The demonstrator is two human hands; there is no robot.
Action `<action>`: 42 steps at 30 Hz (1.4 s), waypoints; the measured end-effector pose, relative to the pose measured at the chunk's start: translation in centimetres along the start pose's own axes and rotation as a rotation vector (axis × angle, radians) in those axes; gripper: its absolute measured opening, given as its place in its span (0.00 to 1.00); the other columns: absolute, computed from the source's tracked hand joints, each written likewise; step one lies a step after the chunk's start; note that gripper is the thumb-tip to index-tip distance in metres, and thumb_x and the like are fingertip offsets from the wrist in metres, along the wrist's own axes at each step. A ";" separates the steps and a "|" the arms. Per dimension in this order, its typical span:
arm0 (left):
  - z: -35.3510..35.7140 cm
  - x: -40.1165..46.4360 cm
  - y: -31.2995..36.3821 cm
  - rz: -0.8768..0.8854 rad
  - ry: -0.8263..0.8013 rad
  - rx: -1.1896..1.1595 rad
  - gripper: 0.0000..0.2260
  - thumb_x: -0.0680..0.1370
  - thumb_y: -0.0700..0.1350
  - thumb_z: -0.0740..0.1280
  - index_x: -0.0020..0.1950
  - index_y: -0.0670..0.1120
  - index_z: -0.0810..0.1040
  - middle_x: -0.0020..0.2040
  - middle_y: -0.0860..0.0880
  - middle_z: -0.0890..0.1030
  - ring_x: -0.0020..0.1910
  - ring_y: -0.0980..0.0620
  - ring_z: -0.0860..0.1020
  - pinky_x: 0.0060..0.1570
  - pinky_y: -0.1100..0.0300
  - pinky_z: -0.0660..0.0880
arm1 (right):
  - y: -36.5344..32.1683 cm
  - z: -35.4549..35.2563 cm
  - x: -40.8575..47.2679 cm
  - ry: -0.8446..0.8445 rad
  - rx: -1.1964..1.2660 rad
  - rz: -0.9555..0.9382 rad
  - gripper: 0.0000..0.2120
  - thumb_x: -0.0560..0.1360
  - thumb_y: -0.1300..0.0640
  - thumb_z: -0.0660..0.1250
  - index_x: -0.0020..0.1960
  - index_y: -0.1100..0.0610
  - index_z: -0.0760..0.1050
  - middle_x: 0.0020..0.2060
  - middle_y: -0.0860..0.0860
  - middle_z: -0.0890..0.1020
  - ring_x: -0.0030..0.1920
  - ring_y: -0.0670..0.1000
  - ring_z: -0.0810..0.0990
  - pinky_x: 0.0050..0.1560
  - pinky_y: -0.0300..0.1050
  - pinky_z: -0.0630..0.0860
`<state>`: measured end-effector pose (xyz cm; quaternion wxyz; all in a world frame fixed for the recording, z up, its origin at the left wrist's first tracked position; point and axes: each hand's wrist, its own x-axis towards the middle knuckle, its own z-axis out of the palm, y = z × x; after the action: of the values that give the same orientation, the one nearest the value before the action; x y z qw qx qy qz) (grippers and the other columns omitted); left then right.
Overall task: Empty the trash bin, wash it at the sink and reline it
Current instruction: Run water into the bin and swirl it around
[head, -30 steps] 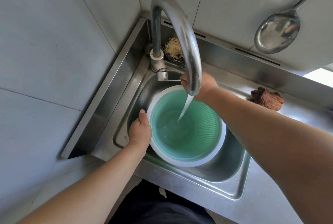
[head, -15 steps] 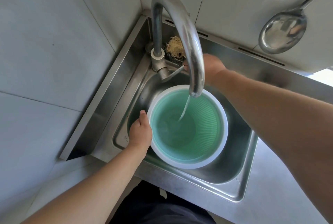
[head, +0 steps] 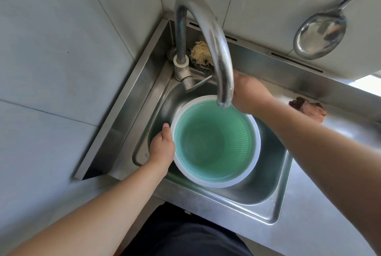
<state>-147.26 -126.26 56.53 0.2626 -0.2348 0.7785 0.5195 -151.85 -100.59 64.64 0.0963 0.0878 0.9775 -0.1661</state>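
Now the stream from the tap [head: 210, 35] has stopped. My left hand [head: 161, 148] grips the bin [head: 214, 142] at nine o'clock in the sink [head: 274, 210]. My right hand [head: 250, 95] sits behind the spout at one o'clock, grip unclear; scrubbing can start.

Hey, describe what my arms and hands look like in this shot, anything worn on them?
Both forearms are bare up to the frame edge: no sleeves in view. The left hand and the right hand show no gloves, and no rings, watch or bracelet can be seen. Dark clothing shows below, between the arms.
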 end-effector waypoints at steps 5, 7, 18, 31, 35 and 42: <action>-0.7 0.9 1.4 0.029 -0.033 0.017 0.14 0.80 0.60 0.55 0.44 0.54 0.76 0.47 0.53 0.80 0.48 0.52 0.78 0.47 0.54 0.72 | 3.7 4.0 -10.3 0.068 0.160 0.480 0.26 0.76 0.40 0.61 0.66 0.56 0.69 0.61 0.57 0.74 0.54 0.58 0.78 0.45 0.48 0.74; -0.5 1.2 2.5 0.043 -0.048 0.029 0.14 0.80 0.62 0.55 0.45 0.57 0.75 0.46 0.56 0.79 0.45 0.56 0.77 0.43 0.57 0.71 | 4.1 6.0 -13.4 0.013 0.383 0.636 0.26 0.73 0.34 0.60 0.53 0.57 0.72 0.52 0.56 0.77 0.46 0.56 0.79 0.40 0.47 0.76; 3.1 -1.2 4.5 0.053 -0.082 0.084 0.20 0.80 0.63 0.55 0.62 0.52 0.76 0.55 0.48 0.80 0.50 0.48 0.79 0.50 0.50 0.76 | 2.1 9.7 -17.4 0.395 0.861 1.033 0.19 0.77 0.39 0.58 0.39 0.55 0.68 0.36 0.49 0.75 0.34 0.49 0.73 0.32 0.45 0.66; 2.4 -3.3 9.2 0.049 -0.101 0.109 0.24 0.79 0.65 0.56 0.50 0.47 0.79 0.46 0.47 0.83 0.44 0.45 0.81 0.36 0.56 0.74 | 1.3 4.1 -17.0 0.552 1.194 1.069 0.32 0.77 0.39 0.59 0.40 0.72 0.71 0.33 0.58 0.74 0.35 0.54 0.73 0.34 0.45 0.68; 1.1 -4.1 8.6 0.066 -0.103 0.110 0.23 0.79 0.63 0.58 0.53 0.46 0.81 0.49 0.44 0.84 0.47 0.42 0.82 0.44 0.52 0.78 | 0.2 5.2 -18.8 0.520 1.270 1.095 0.33 0.75 0.38 0.59 0.49 0.71 0.72 0.39 0.61 0.79 0.38 0.56 0.77 0.37 0.47 0.74; 4.0 -7.0 8.7 0.061 -0.145 0.036 0.21 0.80 0.61 0.60 0.54 0.46 0.81 0.49 0.46 0.84 0.48 0.42 0.82 0.55 0.44 0.80 | 2.8 4.1 -20.9 0.574 1.291 1.136 0.28 0.70 0.37 0.62 0.44 0.63 0.78 0.42 0.60 0.83 0.43 0.61 0.82 0.43 0.55 0.79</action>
<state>-146.87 -118.85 65.74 0.3064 -0.1681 0.7733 0.5290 -130.40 -102.36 64.51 -0.1515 0.6318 0.4903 -0.5809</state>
